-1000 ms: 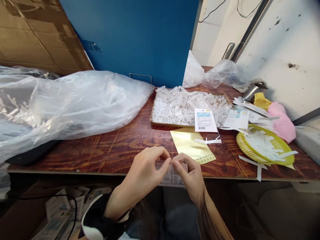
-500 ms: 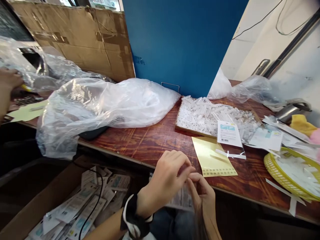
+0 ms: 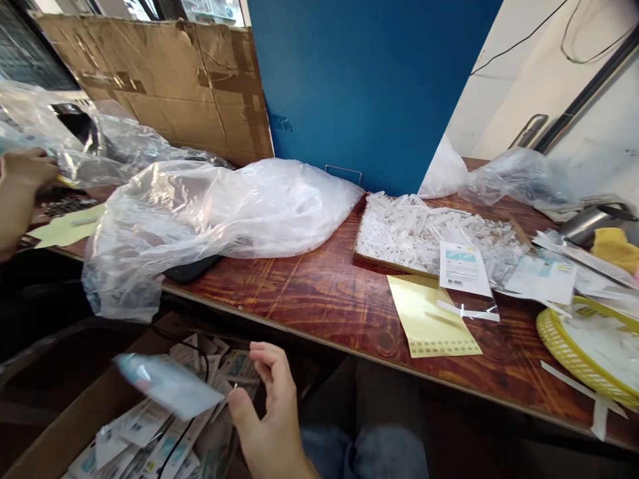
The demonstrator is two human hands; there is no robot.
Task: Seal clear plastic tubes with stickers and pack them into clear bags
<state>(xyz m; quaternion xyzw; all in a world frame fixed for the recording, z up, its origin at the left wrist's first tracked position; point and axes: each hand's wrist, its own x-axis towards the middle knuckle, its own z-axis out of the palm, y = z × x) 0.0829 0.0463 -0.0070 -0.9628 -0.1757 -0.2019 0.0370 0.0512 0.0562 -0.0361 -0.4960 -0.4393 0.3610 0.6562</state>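
My right hand is over the cardboard box below the table edge, thumb and fingers apart, holding nothing. Just left of its fingertips a blurred packet of clear plastic with a pale blue and white card hangs in the air above the box, apart from the hand. Beneath it, the box is full of similar packets lying at various angles, with a black cable running across them. My left hand is out of view.
On the table lie a yellow sticker sheet, a carded clear bag, a tray of small clear plastic pieces, and a yellow basket. A large plastic bag lies at the back. A co-worker's hand is far left.
Both hands were together at the table edge. My right hand has moved left over the box and opened, and the packet has come free of it. My left hand has left the view.
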